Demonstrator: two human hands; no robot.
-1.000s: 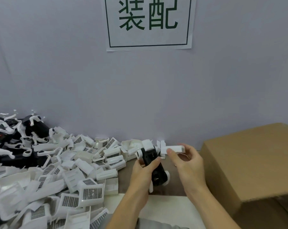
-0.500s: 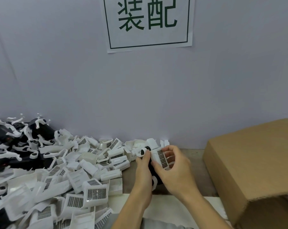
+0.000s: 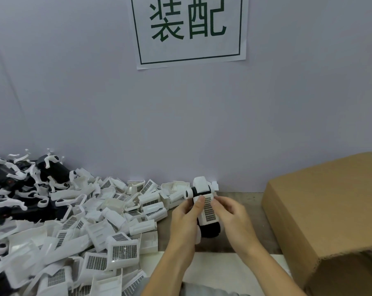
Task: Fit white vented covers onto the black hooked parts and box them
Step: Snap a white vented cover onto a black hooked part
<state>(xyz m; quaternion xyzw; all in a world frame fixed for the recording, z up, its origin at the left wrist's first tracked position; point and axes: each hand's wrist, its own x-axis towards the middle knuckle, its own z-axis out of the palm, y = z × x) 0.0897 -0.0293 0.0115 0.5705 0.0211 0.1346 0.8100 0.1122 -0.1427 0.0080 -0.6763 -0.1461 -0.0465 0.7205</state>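
Where the pale wall meets the bench: a brown worktop (image 3: 251, 212) runs along a plain grey-lilac wall (image 3: 95, 92), with a white sheet (image 3: 223, 272) lying at the near edge under the forearms.
Part in hand: a black hooked part (image 3: 209, 230) is held above the worktop at centre, a white vented cover (image 3: 208, 209) lying on its upper face, grille up.
Left hand (image 3: 184, 218): fingers curled round the part's left side, thumb pressed on the cover's left edge.
Right hand (image 3: 232, 216): fingers bent, fingertips pinching the cover's right edge.
Loose stock: a heap of white covers (image 3: 108, 227) spreads left of the hands; black parts with white hooks (image 3: 31, 180) are piled at far left.
Box: a cardboard box (image 3: 330, 210) stands right of the hands, just beside them.
Hidden or cut off: the box's inside is not visible; whether the cover is fully seated cannot be told; the heap runs off the left and bottom edges.
Writing: a white paper sign (image 3: 189, 28) on the wall, green-framed, reads 装配; its top is cut off.
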